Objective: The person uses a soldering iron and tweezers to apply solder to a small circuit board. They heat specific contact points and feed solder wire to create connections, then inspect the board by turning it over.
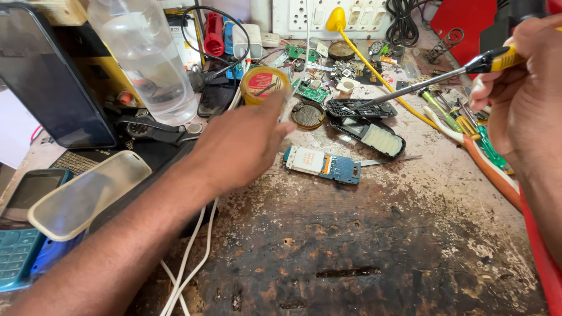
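The near part of the worn wooden tabletop [363, 251] is dark and scratched. At its near left edge a teal phone [14, 251] is cut off by the picture's side, and a clear plastic case [82, 193] lies partly over it. White cables [190, 263] run under the left arm, so part of them is hidden.

The left hand [240, 149] reaches out flat across the tabletop, palm down. It is blurry. Its fingertips are hard to see, so I cannot tell if it holds anything. It is just beside a small blue circuit board [322, 165], which lies near the middle of the tabletop.

The right hand [521, 96] comes in from the right edge, and most of its arm is cut off. Its fingers are closed around the yellow handle of a screwdriver [421, 86]. The metal tip points down to the left and touches a black phone shell [360, 109], farther back.

Behind that, toward the far edge, sit a round yellow tin [263, 83], a clear bottle [149, 58] and many tiny parts too small to make out.
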